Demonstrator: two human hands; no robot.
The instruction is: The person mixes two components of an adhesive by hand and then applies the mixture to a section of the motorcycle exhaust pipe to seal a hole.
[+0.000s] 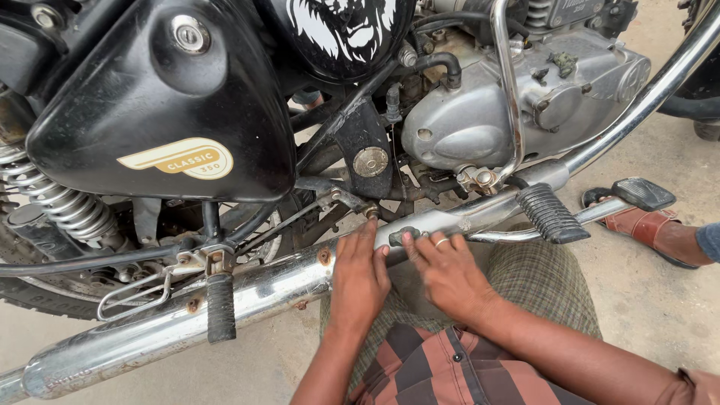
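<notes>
Head view: left hand flat, fingers extended, on chrome exhaust pipe; right hand, open, fingertips touching small dark bracket; neither grips anything.

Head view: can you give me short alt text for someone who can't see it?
Both hands, left hand and right hand, rest on a motorcycle's chrome exhaust pipe, fingers by a dark bracket below the engine. A black side panel sits upper left; another person's sandalled foot is at right.
</notes>
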